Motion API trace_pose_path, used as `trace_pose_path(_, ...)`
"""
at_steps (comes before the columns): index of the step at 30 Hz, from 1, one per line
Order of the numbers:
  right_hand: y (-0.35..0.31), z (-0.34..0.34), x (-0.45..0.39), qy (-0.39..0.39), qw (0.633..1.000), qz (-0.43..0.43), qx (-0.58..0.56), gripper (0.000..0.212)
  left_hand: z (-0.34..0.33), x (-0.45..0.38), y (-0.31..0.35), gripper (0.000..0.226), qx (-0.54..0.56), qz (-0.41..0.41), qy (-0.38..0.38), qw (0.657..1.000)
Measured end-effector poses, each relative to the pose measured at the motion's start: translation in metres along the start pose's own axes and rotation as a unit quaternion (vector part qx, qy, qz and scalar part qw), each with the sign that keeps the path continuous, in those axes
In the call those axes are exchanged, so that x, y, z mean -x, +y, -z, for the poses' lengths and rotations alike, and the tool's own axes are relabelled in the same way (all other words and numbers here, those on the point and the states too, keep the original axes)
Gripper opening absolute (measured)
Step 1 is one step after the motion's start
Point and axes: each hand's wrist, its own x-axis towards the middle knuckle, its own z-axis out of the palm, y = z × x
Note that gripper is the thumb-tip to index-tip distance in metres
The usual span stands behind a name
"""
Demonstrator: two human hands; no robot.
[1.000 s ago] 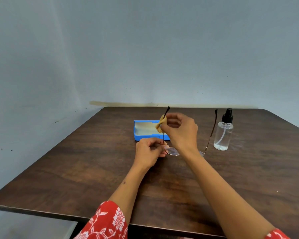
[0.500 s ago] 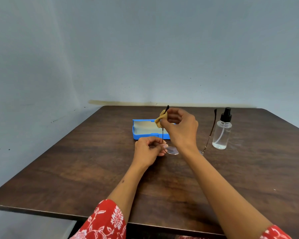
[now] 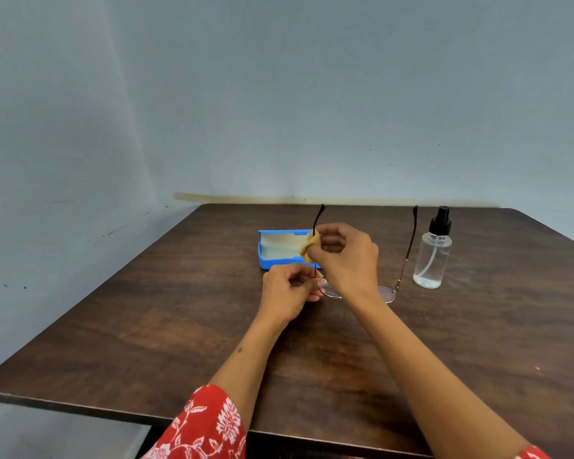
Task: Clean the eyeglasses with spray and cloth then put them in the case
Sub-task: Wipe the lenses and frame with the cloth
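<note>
Eyeglasses (image 3: 391, 293) held lens-down just in front of open blue case (image 3: 272, 258), temples up, probably so cloth reaches full temple length. Left hand (image 3: 287, 293) pinching frame near lens to steady; right hand (image 3: 345, 256) fingertips pinching tan cloth (image 3: 309, 248) around left temple, likely wiping. Spray bottle (image 3: 433, 256) upright right of case, apart.

A dark brown wooden table (image 3: 312, 352) with rounded corners stands against a pale wall. On it sit 2 things: an open blue rectangular glasses case (image 3: 272, 260) (cream lining) and, well to its right, an upright clear plastic spray bottle (image 3: 432, 256) with a black nozzle.
</note>
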Motion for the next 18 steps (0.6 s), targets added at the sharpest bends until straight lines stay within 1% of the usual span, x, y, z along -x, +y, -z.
trace_pose_path(3, 0.003, 0.001, 0.0, -0.021, 0.999, -0.016, 0.03, 0.023, 0.0, 0.001, 0.001, 0.013, -0.006, -0.007, -0.001, 1.0)
trace_pose_path(7, -0.01, 0.005, -0.007, 0.016, 0.999, 0.026, -0.034, 0.017, -0.001, -0.001, -0.002, 0.018, 0.002, 0.003, 0.005, 1.0)
trace_pose_path(9, -0.01, 0.003, -0.005, 0.017, 0.999, 0.027, -0.04, 0.017, -0.001, -0.001, -0.001, 0.019, -0.005, 0.002, 0.003, 1.0)
trace_pose_path(12, 0.001, 0.001, 0.0, -0.002, 1.0, -0.004, -0.003, 0.023, -0.001, 0.001, 0.001, 0.018, -0.007, -0.005, 0.003, 1.0)
trace_pose_path(14, 0.004, 0.002, 0.001, -0.009, 1.0, -0.007, 0.014, 0.024, -0.001, 0.001, 0.001, 0.017, -0.011, -0.006, 0.003, 1.0)
trace_pose_path(18, -0.007, 0.006, -0.005, 0.013, 0.999, 0.029, -0.034, 0.018, -0.001, 0.0, -0.001, 0.019, -0.005, -0.002, 0.004, 1.0)
